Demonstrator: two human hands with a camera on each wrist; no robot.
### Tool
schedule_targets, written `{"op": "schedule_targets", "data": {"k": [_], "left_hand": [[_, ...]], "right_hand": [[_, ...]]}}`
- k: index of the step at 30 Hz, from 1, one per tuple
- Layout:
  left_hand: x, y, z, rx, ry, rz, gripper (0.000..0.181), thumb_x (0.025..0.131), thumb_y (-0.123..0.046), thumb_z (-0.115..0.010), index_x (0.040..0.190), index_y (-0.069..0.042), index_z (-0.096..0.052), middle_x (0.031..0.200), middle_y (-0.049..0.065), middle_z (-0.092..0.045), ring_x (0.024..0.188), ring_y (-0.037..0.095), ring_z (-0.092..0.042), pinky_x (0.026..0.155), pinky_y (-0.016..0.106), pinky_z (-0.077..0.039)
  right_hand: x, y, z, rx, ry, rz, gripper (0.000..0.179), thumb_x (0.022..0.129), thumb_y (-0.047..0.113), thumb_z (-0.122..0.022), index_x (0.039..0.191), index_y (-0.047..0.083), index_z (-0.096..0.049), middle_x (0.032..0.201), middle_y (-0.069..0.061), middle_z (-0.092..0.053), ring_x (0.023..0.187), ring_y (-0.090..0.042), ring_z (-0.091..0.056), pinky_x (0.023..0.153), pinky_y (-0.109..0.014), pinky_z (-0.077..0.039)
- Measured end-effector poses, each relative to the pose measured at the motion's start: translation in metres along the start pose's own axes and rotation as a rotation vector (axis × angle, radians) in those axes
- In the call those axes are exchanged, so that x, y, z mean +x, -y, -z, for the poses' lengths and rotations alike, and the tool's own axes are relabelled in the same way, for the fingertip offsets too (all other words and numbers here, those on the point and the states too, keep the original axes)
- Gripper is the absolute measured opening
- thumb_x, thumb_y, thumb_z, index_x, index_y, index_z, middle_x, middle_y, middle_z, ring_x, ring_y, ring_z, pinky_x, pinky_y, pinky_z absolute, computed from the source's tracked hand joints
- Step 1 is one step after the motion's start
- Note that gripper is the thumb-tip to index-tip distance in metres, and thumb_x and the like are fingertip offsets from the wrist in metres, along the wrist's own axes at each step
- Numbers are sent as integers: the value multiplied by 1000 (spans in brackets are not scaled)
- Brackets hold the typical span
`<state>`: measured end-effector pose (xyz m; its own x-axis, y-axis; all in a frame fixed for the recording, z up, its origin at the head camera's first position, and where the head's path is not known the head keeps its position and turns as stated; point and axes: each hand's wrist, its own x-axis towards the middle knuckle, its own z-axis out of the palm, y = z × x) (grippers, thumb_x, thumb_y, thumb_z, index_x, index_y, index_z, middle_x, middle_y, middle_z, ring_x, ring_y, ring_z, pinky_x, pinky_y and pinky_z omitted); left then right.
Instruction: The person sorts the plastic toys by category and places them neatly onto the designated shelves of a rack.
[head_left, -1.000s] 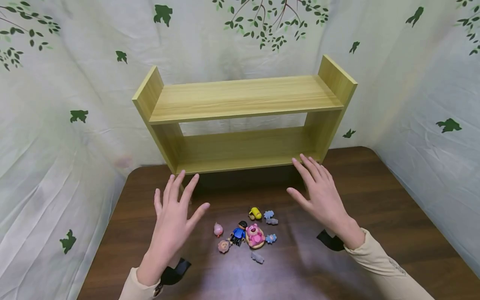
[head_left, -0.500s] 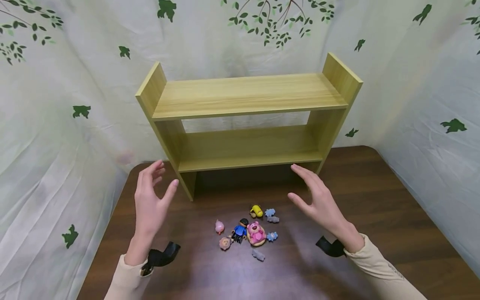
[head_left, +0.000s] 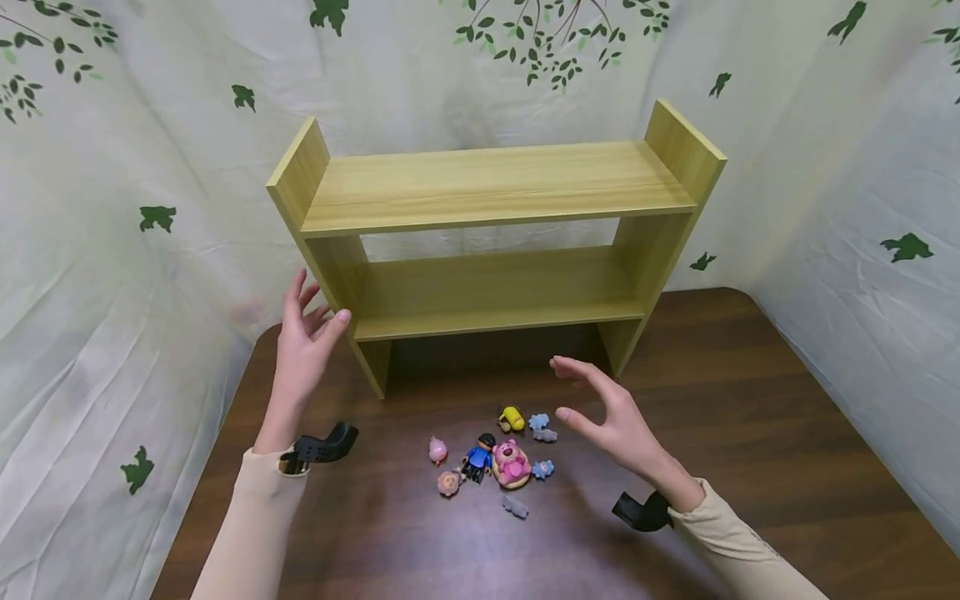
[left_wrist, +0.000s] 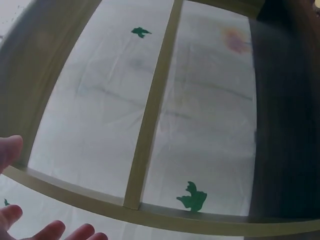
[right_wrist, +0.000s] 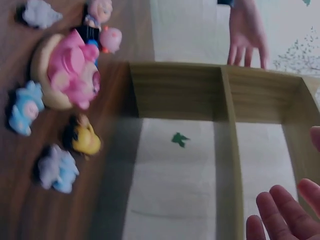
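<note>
Left hand (head_left: 300,342): holds nothing. Thumb stands apart from loosely bent fingers. Taking the pink bear (head_left: 512,464) as clock centre in the head view, this hand is at ten o'clock, just beside the left side panel of the wooden shelf (head_left: 495,287). Left wrist view puts the panel's front edge between thumb and fingers; such a straddle would suit taking a board by its rim. Contact with the panel: cannot tell.

Right hand (head_left: 618,419): at two o'clock, raised over the table (head_left: 750,417), thumb parted from slightly bent fingers, nothing pinched. Upper grey toy (head_left: 545,435), also at two, lies near but apart from it. Rounded fingers read as readiness rather than a grip.

Wooden shelf stands upright at twelve, toward the table's far side; probably set back so that its open front faces the person and working room remains before it.

Other toys: yellow toy (head_left: 513,418) at twelve, lower blue toy (head_left: 542,470) at three, lower grey toy (head_left: 515,506) at six, blue-shirted figure (head_left: 478,460) at nine, pink toy (head_left: 437,450) farther out, past nine. Loose cluster, mixed headings: presumably grouped for reach by either hand, not for display.
</note>
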<state>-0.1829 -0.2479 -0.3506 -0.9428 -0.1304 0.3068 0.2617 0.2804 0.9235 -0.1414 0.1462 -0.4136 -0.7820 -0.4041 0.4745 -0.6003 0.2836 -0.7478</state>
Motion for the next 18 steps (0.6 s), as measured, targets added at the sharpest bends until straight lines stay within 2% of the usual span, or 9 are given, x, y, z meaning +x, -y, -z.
{"op": "schedule_targets", "data": {"k": [5,11,14,18], "left_hand": [[16,5,-5,3,27,-41,81,95,-22,-59,154,-29,-4,156,12,-18,132,35,-35,102,43,-34],[28,8,-11,5,49,-129,69,99,-18,-51,154,-23,-11,147,14,-32,126,35,-40,90,36,-41],[30,8,-12,68,38,-146,61,101,-19,-46,153,-15,-15,141,18,-38,123,32,-42,91,39,-40],[28,8,-14,195,11,-153,54,102,-21,-41,150,-6,-20,132,27,-46,118,35,-46,92,49,-36]], "right_hand": [[-3,-2,-13,26,53,-21,62,83,-1,-71,140,10,-47,134,-4,-53,119,-23,-50,94,-41,-42],[-3,12,-24,113,84,-11,59,81,-9,-69,135,-5,-47,129,-18,-55,115,-34,-52,89,-42,-45],[-4,6,-30,145,106,-27,59,82,-7,-69,136,-4,-46,129,-17,-55,114,-33,-53,89,-43,-45],[-11,-18,-41,195,156,-70,62,83,-3,-70,139,2,-45,133,-12,-53,115,-29,-52,90,-44,-44]]}}
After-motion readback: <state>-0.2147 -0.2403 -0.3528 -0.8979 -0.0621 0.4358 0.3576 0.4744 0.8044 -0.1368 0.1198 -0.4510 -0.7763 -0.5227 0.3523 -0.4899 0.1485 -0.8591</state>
